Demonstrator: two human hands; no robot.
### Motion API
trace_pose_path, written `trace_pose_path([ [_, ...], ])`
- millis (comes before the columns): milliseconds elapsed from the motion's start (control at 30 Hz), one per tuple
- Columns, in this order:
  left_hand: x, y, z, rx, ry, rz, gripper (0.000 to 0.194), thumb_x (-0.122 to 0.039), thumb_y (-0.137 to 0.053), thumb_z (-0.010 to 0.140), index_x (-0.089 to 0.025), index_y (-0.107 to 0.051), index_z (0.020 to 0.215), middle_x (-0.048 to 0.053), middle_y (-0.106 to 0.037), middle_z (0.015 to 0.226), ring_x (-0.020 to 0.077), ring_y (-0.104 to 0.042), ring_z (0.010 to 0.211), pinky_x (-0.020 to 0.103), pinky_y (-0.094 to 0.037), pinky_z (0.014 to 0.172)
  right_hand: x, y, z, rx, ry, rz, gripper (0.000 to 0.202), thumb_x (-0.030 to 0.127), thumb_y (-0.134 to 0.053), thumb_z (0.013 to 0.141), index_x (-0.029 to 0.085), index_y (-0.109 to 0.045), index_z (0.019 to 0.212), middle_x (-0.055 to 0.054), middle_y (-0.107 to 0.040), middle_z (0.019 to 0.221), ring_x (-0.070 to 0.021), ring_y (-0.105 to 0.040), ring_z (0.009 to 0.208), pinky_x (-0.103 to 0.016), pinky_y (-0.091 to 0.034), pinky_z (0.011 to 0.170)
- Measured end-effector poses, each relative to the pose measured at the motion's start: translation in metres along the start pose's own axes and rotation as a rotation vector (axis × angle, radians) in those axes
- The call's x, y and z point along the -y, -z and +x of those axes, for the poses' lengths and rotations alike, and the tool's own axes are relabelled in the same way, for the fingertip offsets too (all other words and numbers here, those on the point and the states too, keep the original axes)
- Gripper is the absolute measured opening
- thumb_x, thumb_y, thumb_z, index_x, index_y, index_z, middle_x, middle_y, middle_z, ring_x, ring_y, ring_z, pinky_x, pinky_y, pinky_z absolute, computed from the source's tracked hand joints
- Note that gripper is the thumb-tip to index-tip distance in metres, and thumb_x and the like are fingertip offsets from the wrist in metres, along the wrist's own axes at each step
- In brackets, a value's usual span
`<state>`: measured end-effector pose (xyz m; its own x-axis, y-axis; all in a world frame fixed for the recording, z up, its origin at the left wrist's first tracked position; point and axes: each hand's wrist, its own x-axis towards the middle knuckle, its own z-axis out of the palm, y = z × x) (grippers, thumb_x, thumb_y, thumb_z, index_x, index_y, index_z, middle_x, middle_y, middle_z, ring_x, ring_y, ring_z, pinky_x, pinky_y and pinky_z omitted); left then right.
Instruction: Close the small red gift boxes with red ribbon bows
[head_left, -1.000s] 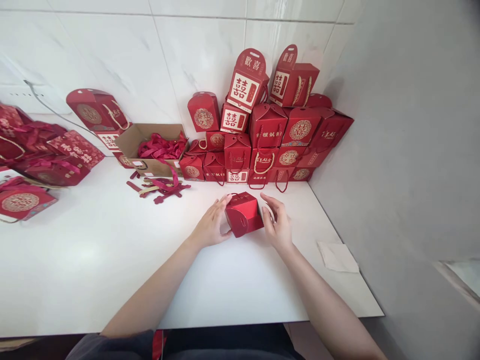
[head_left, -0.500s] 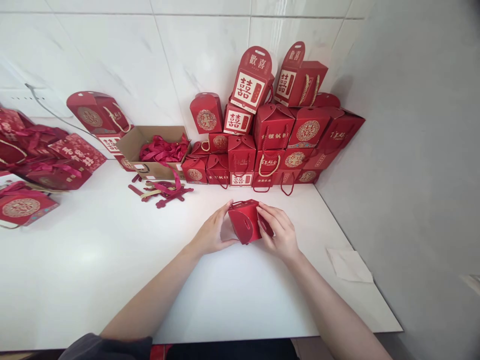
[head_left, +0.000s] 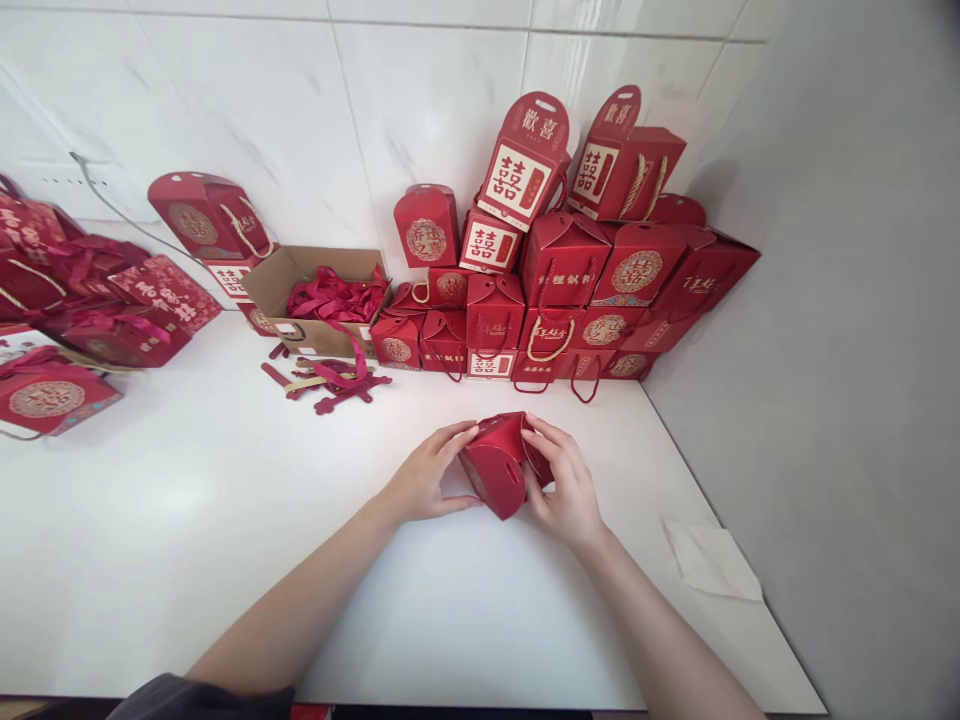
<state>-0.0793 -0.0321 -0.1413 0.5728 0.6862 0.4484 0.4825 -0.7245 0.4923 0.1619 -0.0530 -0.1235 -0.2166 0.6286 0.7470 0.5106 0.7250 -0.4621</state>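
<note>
Between my two hands is a small red gift box (head_left: 495, 475), its rounded top flaps facing up toward me. One flap has a slot in it. My left hand (head_left: 431, 475) grips the box's left side, fingers at the far corner and thumb at the near one. Along the right side, my right hand (head_left: 566, 485) has its fingers on the right-hand flap and its thumb close to the gap between the flaps. The underside of the box is hidden.
Stacked red gift boxes (head_left: 566, 260) stand against the tiled wall. Left of them is an open cardboard box (head_left: 322, 338) of red ribbons, with loose ribbon strips (head_left: 337, 385) before it. Red bags (head_left: 124, 335) lie far left. White paper (head_left: 712, 560) sits at the right edge.
The gift box has tilted, with its slotted flap now lower and nearer me. My right fingers have shifted along the right flap. The whole view has swung slightly left.
</note>
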Motion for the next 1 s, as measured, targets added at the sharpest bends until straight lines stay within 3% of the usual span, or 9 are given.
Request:
trace_pose_path([
  [133, -0.002, 0.001, 0.001, 0.002, -0.047, 0.003, 0.097, -0.045, -0.074, 0.073, -0.034, -0.018, 0.150, 0.013, -0.039, 0.148, 0.0308, -0.043, 0.134, 0.051, -0.045, 0.105, 0.001, 0.002, -0.001, -0.034, -0.075, 0.025, 0.050, 0.011, -0.056, 0.086, 0.026, -0.047, 0.132, -0.012, -0.056, 0.132, -0.0252, -0.055, 0.123, -0.046, -0.054, 0.097],
  [267, -0.006, 0.002, 0.000, -0.033, -0.087, 0.024, 0.095, -0.048, -0.074, 0.072, -0.032, -0.022, 0.149, 0.015, -0.040, 0.147, 0.0327, -0.044, 0.132, 0.052, -0.045, 0.104, 0.006, -0.001, -0.005, -0.031, -0.306, 0.182, 0.036, 0.019, -0.056, 0.090, 0.025, -0.050, 0.125, -0.009, -0.066, 0.118, -0.0208, -0.066, 0.105, -0.037, -0.059, 0.085],
  [367, -0.009, 0.002, -0.001, -0.070, -0.158, 0.044, 0.094, -0.050, -0.075, 0.070, -0.029, -0.027, 0.147, 0.016, -0.038, 0.147, 0.0337, -0.043, 0.132, 0.051, -0.045, 0.104, 0.009, -0.004, -0.006, 0.026, -0.407, 0.292, 0.031, 0.020, -0.051, 0.093, 0.024, -0.050, 0.124, -0.008, -0.067, 0.117, -0.0188, -0.065, 0.108, -0.035, -0.057, 0.089],
  [433, -0.010, 0.002, 0.000, -0.083, -0.188, 0.058, 0.089, -0.049, -0.075, 0.070, -0.025, -0.033, 0.144, 0.017, -0.039, 0.145, 0.0339, -0.043, 0.132, 0.050, -0.045, 0.104, 0.008, -0.004, -0.005, 0.068, -0.371, 0.317, 0.032, 0.019, -0.049, 0.094, 0.025, -0.051, 0.125, -0.008, -0.065, 0.122, -0.0188, -0.062, 0.112, -0.037, -0.054, 0.094],
  [567, -0.009, 0.002, 0.001, -0.085, -0.158, 0.065, 0.072, -0.046, -0.074, 0.072, -0.019, -0.045, 0.132, 0.020, -0.042, 0.141, 0.0342, -0.044, 0.131, 0.050, -0.045, 0.103, 0.002, 0.002, -0.001, 0.137, -0.151, 0.263, 0.028, 0.020, -0.051, 0.091, 0.025, -0.060, 0.118, -0.009, -0.058, 0.131, -0.0235, -0.055, 0.120, -0.044, -0.048, 0.100],
  [667, -0.013, -0.003, 0.000, -0.139, -0.117, 0.009, 0.069, -0.040, -0.074, 0.072, -0.017, -0.043, 0.129, 0.020, -0.047, 0.135, 0.0326, -0.047, 0.128, 0.049, -0.047, 0.101, -0.002, 0.005, 0.001, 0.198, -0.074, 0.200, 0.025, 0.023, -0.052, 0.090, 0.026, -0.065, 0.111, -0.008, -0.057, 0.131, -0.0254, -0.051, 0.122, -0.047, -0.044, 0.101],
  [833, -0.014, -0.004, 0.003, -0.421, 0.066, 0.075, 0.061, -0.018, -0.063, 0.079, -0.019, -0.039, 0.135, 0.016, -0.052, 0.131, 0.0281, -0.049, 0.126, 0.050, -0.042, 0.105, -0.001, 0.002, 0.000, 0.134, -0.225, 0.232, 0.031, 0.028, -0.046, 0.095, 0.025, -0.057, 0.124, -0.009, -0.049, 0.141, -0.0255, -0.044, 0.131, -0.049, -0.038, 0.108],
  [933, 0.011, 0.020, 0.015, -0.613, 0.249, 0.132, 0.049, -0.014, -0.060, 0.078, -0.019, -0.049, 0.125, 0.014, -0.051, 0.132, 0.0270, -0.050, 0.125, 0.047, -0.043, 0.103, 0.001, 0.000, -0.001, 0.019, -0.339, 0.228, 0.033, 0.029, -0.046, 0.095, 0.024, -0.051, 0.128, -0.010, -0.040, 0.148, -0.0258, -0.038, 0.136, -0.051, -0.034, 0.111],
  [1000, 0.040, 0.046, 0.027, -0.695, 0.471, 0.052, 0.037, -0.016, -0.061, 0.076, -0.019, -0.057, 0.112, 0.013, -0.047, 0.136, 0.0229, -0.059, 0.109, 0.038, -0.051, 0.090, 0.000, 0.000, -0.001, -0.040, -0.375, 0.231, 0.030, 0.029, -0.046, 0.095, 0.024, -0.052, 0.124, -0.011, -0.043, 0.144, -0.0253, -0.040, 0.135, -0.050, -0.036, 0.109],
])
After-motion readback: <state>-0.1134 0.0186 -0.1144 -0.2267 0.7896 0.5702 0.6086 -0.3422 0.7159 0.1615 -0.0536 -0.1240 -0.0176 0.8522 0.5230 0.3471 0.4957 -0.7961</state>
